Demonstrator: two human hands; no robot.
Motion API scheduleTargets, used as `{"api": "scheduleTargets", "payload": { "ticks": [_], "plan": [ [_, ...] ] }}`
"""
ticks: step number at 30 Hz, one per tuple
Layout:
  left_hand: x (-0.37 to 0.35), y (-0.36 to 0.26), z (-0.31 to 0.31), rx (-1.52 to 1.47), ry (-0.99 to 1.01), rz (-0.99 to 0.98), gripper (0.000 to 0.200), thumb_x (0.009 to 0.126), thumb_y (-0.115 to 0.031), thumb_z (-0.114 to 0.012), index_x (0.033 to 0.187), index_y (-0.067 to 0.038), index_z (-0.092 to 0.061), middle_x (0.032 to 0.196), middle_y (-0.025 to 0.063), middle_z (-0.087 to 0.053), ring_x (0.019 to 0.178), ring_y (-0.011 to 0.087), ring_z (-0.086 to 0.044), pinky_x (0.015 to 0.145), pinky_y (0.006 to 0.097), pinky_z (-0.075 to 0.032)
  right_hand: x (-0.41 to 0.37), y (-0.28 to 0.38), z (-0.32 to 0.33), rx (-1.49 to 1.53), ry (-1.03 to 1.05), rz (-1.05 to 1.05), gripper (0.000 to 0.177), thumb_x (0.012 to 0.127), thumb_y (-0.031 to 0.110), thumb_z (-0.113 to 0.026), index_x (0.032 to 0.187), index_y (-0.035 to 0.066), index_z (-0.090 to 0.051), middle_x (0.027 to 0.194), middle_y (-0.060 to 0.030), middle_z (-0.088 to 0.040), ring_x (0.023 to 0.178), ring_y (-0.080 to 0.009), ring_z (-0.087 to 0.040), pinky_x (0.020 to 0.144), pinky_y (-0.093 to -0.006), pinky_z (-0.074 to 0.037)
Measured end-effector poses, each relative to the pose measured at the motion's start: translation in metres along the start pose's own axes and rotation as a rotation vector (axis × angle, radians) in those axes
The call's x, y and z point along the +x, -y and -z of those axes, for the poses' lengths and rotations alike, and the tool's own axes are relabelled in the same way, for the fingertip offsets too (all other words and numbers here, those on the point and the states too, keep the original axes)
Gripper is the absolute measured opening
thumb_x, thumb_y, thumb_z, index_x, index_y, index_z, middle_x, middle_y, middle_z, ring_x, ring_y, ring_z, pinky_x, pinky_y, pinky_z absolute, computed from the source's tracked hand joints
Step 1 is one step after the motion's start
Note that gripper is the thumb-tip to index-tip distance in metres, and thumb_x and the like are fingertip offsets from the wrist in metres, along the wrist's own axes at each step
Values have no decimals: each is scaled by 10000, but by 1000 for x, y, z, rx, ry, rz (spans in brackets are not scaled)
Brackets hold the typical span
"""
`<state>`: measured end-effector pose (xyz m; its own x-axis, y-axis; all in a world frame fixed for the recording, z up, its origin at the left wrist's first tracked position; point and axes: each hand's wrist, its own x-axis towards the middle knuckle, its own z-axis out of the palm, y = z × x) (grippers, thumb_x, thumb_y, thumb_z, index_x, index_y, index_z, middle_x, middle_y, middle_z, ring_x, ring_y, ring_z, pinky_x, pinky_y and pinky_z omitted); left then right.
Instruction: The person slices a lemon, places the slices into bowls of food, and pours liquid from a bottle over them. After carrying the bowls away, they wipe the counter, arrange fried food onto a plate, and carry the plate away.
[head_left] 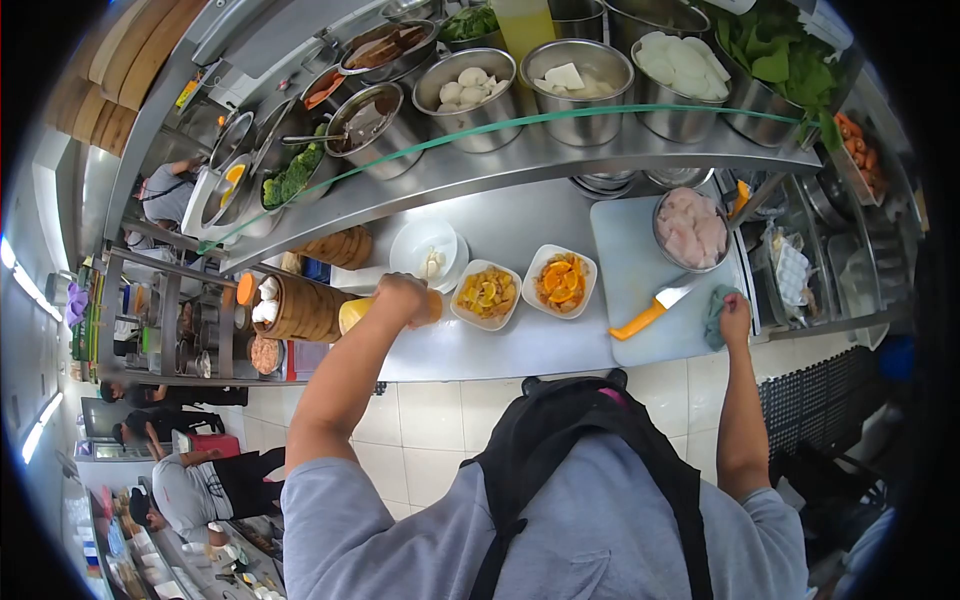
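Note:
My left hand [400,298] is wrapped around a container of yellow liquid [355,314], which shows on both sides of my fist. Just right of it, a white square bowl with lemon slices [486,295] stands beside another white square bowl with orange slices [560,283]. Behind my left hand is a round white bowl [425,240] with small white pieces in it. My right hand [736,315] grips a grey-green cloth [717,312] at the right edge of a white cutting board [625,240]. On that board lie a yellow-handled knife [640,318] and a metal bowl of pale raw meat [692,230].
Above the counter runs a metal shelf [520,165] with a glass edge, holding metal tubs of vegetables and other ingredients. Bamboo steamers [300,308] stand at the left. A black mat [815,395] lies at the right. Several people [205,490] are in the kitchen at far left.

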<state>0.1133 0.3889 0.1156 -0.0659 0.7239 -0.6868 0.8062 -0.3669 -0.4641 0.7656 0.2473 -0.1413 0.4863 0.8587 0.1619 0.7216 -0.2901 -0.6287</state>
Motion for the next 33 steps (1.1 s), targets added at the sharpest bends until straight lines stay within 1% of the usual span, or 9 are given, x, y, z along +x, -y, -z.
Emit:
{"api": "scheduleTargets", "payload": {
  "ticks": [6, 9, 12, 19, 21, 25, 27, 31, 33],
  "plan": [
    [-18, -17, 21, -90, -47, -120, 638, 617, -247, -854, 1215, -126, -668, 1169, 130, -728, 1088, 312, -703, 880, 417, -571, -1, 3, 0, 21, 13, 2, 130, 842, -24, -596, 957, 34, -615, 953, -152, -608, 884, -323, -619, 805, -425, -501],
    [-28, -26, 37, -121, -55, -115, 642, 625, -254, -855, 1221, -116, -661, 1170, 138, -727, 1081, 318, -704, 882, 419, -571, 2, -1, -2, 9, 20, 6, 137, 841, -28, -589, 961, 32, -614, 956, -155, -606, 890, -325, -620, 805, -423, -500],
    [-41, -29, 29, -107, -107, -163, 642, 628, -267, -859, 1221, -120, -661, 1163, 132, -730, 1065, 313, -710, 879, 420, -572, 3, -3, 0, 42, 44, -24, 141, 842, -27, -584, 967, 31, -614, 959, -157, -608, 892, -329, -619, 804, -422, -499],
    [-19, -13, 10, -70, -87, -67, 645, 629, -258, -853, 1229, -130, -655, 1148, 113, -737, 1051, 308, -715, 880, 413, -571, 0, 3, 1, 55, 5, 11, 136, 843, -19, -593, 966, 34, -614, 914, -145, -605, 863, -301, -602, 787, -395, -495],
    [-20, -11, 10, -127, -189, -59, 661, 636, -275, -847, 1247, -126, -643, 1171, 123, -729, 1069, 313, -707, 884, 417, -571, 2, -2, -2, 46, 10, 22, 131, 844, -19, -597, 963, 34, -614, 908, -140, -602, 851, -289, -600, 779, -389, -495],
    [-25, -11, 13, -178, -80, -61, 686, 650, -309, -838, 1275, -125, -623, 1212, 132, -712, 1104, 319, -694, 907, 426, -568, 3, -5, -2, 59, 26, -3, 110, 850, -12, -607, 949, 34, -617, 905, -135, -604, 818, -277, -599, 762, -388, -496],
    [-31, -12, 7, -200, -28, -47, 706, 668, -325, -837, 1310, -132, -618, 1272, 128, -692, 1171, 283, -671, 967, 400, -551, 2, -3, -2, 47, 19, 18, 108, 849, -21, -600, 944, 29, -614, 897, -123, -605, 805, -260, -601, 757, -377, -496],
    [-29, -19, -4, -277, -63, -75, 689, 663, -333, -833, 1289, -130, -628, 1274, 133, -689, 1173, 295, -668, 963, 406, -556, 0, 3, 0, 41, 11, 14, 100, 848, -34, -586, 931, 17, -606, 880, -115, -610, 782, -238, -601, 744, -358, -492],
    [-27, -31, -2, -348, -67, -112, 708, 685, -334, -829, 1317, -142, -574, 1262, 122, -689, 1178, 325, -658, 972, 433, -547, 3, 1, -1, 17, 17, 29, 98, 846, -38, -582, 926, 14, -604, 876, -117, -613, 779, -236, -600, 743, -355, -491]
  ]
}}
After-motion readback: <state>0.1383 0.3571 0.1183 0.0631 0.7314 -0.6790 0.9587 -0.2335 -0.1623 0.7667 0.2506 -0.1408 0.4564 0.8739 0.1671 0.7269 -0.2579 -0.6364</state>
